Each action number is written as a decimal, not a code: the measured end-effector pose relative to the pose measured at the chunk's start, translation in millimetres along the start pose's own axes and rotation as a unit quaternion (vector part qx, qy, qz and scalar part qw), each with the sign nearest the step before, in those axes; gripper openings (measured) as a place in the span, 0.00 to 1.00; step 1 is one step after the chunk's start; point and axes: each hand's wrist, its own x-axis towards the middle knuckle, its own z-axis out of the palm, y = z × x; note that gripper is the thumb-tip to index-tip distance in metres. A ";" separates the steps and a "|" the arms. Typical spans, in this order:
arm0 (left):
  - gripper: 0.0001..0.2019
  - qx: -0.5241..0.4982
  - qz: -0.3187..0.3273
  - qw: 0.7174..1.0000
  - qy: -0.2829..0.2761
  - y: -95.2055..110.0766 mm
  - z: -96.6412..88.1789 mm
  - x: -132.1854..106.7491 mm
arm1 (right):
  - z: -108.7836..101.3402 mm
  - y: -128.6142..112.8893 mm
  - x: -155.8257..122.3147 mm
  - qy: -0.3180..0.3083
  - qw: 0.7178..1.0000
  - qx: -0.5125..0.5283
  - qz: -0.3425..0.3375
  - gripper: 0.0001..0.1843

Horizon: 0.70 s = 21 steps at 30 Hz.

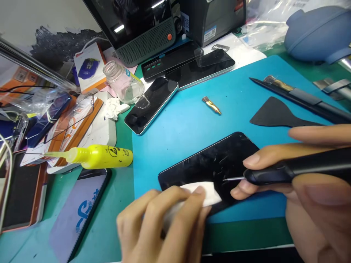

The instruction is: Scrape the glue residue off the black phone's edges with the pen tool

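A black phone (208, 162) lies face up on the blue mat (192, 124), its glass smeared. My left hand (161, 226) presses a white wipe (210, 191) onto the phone's near edge, fingers curled over it. My right hand (298, 182) grips a black pen-shaped tool (296, 170) whose thin metal tip (231, 179) touches the screen just right of the wipe.
A yellow squeeze bottle (98, 156) lies left of the mat. Two more phones (152, 104) (200, 69), a glass jar (122, 82), a small gold brush head (211, 105), a black scraper (276, 114), a long brush (298, 96), a blue blower (318, 33) and cluttered packaging surround it.
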 end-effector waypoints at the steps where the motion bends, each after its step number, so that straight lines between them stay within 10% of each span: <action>1: 0.09 0.008 0.013 1.000 -0.012 3.8 2.2 -0.1 | 1.7 3.0 -0.2 0.000 1.000 -0.001 -0.006 0.28; 13: 0.18 -0.016 0.069 0.997 -0.025 -34.3 -23.7 -14.5 | 13.9 -25.5 9.6 -0.105 0.991 -0.055 -0.057 0.27; 16: 0.18 -0.003 -0.044 0.999 -0.004 -43.9 -25.8 -14.5 | 19.6 -41.7 5.2 -0.138 0.982 -0.105 -0.077 0.24; 21: 0.12 -0.018 -0.034 0.999 0.025 -38.6 -17.8 -13.6 | 26.8 -52.9 2.3 -0.190 0.947 -0.200 -0.163 0.22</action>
